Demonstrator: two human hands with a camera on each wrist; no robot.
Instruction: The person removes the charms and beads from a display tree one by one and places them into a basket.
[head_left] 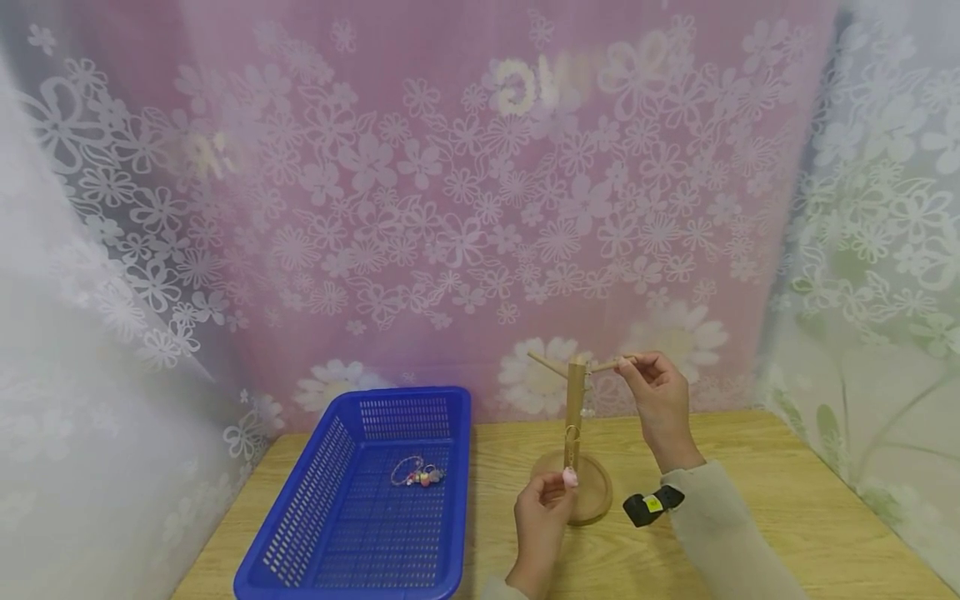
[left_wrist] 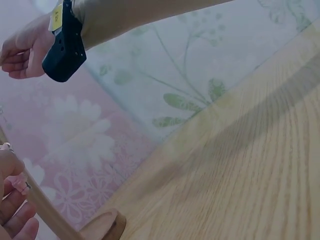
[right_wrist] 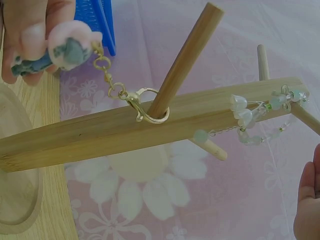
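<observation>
A wooden stand with several pegs rises from a round base on the table. My left hand holds a keychain with a pink figure, partly dark green in the right wrist view. Its gold clasp loops around a lower peg near the post. At the stand's top right, my right hand pinches the end of an upper peg between thumb and fingers. A bracelet of pale green and clear beads with white bell-shaped flowers hangs on that upper peg, close to the post.
Left of the stand sits a blue plastic basket, holding a beaded bracelet and small colourful charms. A black wrist camera is strapped to my right wrist. Flowered curtains stand behind the wooden table.
</observation>
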